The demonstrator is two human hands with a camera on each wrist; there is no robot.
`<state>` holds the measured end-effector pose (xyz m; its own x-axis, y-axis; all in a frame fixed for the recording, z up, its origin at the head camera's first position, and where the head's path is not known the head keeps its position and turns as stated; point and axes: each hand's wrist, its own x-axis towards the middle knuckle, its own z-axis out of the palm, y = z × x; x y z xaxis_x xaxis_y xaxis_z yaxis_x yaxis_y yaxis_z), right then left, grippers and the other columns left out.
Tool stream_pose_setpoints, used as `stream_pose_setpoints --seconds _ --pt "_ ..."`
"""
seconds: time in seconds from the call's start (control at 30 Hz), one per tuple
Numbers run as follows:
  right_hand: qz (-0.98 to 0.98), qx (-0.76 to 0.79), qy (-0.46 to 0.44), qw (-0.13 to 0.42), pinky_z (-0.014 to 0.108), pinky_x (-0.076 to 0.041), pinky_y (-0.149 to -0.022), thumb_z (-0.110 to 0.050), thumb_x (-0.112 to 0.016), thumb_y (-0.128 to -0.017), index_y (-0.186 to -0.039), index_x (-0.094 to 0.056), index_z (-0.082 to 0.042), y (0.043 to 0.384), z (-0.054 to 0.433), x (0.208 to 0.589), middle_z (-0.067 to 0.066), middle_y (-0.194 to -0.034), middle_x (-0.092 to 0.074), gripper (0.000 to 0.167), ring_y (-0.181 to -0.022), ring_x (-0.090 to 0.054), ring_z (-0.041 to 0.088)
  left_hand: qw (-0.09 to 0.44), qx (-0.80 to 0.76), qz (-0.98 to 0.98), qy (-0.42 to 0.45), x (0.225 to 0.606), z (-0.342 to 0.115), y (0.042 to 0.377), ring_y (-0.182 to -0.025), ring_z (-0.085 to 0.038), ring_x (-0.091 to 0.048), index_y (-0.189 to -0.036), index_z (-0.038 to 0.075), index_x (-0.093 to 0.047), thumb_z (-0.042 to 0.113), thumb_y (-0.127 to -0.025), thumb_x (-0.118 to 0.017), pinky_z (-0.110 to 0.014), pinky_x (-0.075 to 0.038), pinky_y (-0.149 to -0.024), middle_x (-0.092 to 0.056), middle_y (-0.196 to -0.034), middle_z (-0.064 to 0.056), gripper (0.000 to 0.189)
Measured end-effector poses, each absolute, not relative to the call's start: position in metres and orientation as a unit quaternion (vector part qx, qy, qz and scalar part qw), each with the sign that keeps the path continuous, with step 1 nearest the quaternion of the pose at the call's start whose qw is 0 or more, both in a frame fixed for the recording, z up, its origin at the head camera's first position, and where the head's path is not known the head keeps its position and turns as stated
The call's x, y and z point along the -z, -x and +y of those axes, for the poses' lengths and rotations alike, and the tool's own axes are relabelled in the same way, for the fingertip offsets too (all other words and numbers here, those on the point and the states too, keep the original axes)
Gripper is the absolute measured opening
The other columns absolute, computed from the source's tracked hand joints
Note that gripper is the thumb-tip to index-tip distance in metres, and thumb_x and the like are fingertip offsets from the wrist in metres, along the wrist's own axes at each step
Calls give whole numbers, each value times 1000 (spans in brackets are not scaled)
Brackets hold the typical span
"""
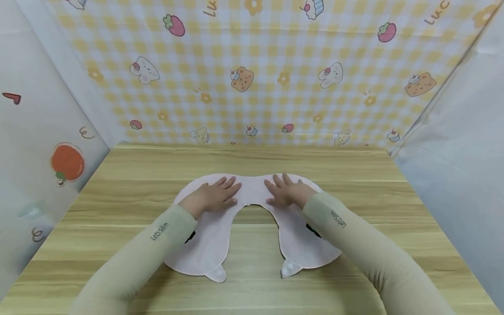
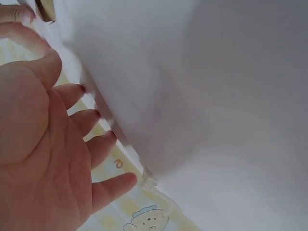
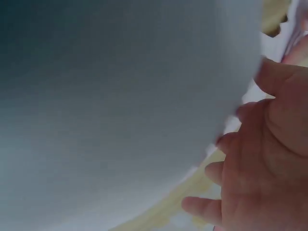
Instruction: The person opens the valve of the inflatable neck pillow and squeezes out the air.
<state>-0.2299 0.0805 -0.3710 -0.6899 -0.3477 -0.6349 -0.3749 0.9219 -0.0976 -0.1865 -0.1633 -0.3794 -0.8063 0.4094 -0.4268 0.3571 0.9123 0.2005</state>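
A pale pink, U-shaped fabric piece (image 1: 252,190) lies flat on the table, its curve at the back and its two arms toward the front. Small tabs finish the ends, a left tab (image 1: 216,274) and a right tab (image 1: 289,268) with a round snap. My left hand (image 1: 216,196) rests on the left of the curve, fingers spread. On the right of the curve rests my right hand (image 1: 287,191), fingers likewise straight and apart. Both wrist views show palms, with fingertips at the pale fabric's surface (image 2: 192,96). Neither hand grips anything.
The wood-grain table (image 1: 252,297) reaches to a yellow checked backdrop (image 1: 283,57) with cartoon prints. White sheets hang at both sides, a left sheet (image 1: 35,118) and a right sheet (image 1: 464,131). Dark bits (image 1: 190,237) show beside the cuffs.
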Motion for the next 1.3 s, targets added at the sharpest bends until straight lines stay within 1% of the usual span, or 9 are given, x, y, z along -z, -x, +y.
stream_pose_setpoints --seconds 0.23,0.4,0.5,0.6,0.7,0.8,0.93,1.03,1.3 --pt "924 -1 163 346 71 0 -118 -50 -44 -102 -161 3 -28 226 117 368 12 -168 12 78 -154 11 40 242 -32 954 -174 381 -166 187 -155 -35 -5 -161 18 -9 40 -106 -40 -72 -17 -115 0 -169 -6 67" --pt "926 -28 162 341 74 -7 -116 -61 -42 -99 -161 6 -25 233 138 377 17 -167 12 86 -153 9 44 235 -54 958 -154 381 -180 184 -154 -39 -6 -161 15 -11 47 -103 -46 -75 -17 -114 -3 -169 -10 75" --pt "928 -21 185 324 76 -6 -114 -59 -43 -100 -161 2 -22 234 150 374 19 -166 11 85 -152 9 45 226 -60 960 -152 383 -190 182 -154 -41 -7 -161 14 -13 51 -100 -50 -76 -17 -113 -5 -168 -11 80" --pt "929 29 244 278 78 -10 -112 -47 -53 -100 -160 -17 -16 233 162 370 24 -166 -4 77 -151 -2 51 216 -72 960 -161 383 -199 180 -153 -42 -10 -160 14 -18 50 -98 -54 -75 -17 -113 -10 -168 -12 80" --pt "916 91 327 213 73 -26 -111 -31 -62 -98 -150 -43 -10 231 171 370 26 -158 -30 59 -144 -26 54 183 -82 958 -206 383 -205 180 -152 -41 -19 -156 11 -32 44 -98 -59 -70 -24 -114 -23 -165 -15 72" --pt "891 143 403 152 63 -40 -106 -17 -69 -93 -132 -62 -7 230 173 373 25 -139 -53 41 -127 -48 48 130 -93 948 -274 382 -207 180 -147 -37 -33 -146 10 -50 33 -97 -63 -59 -35 -114 -40 -157 -16 56" --pt "871 168 445 123 48 -50 -94 -8 -71 -89 -115 -72 -11 229 170 380 14 -123 -60 26 -110 -56 33 91 -103 935 -328 384 -203 181 -140 -35 -46 -134 10 -61 24 -95 -67 -52 -43 -110 -51 -149 -16 42" --pt "871 170 444 122 40 -50 -87 -7 -71 -89 -110 -74 -14 228 170 386 10 -117 -59 23 -102 -53 26 100 -103 935 -326 386 -202 181 -140 -35 -46 -135 12 -62 22 -94 -69 -50 -42 -111 -50 -150 -16 43" --pt "878 188 430 94 38 -45 -84 -6 -73 -88 -108 -74 -11 225 191 395 11 -110 -58 21 -87 -51 17 103 -139 935 -310 387 -217 177 -139 -42 -43 -136 4 -59 17 -89 -74 -54 -40 -111 -47 -149 -23 52"
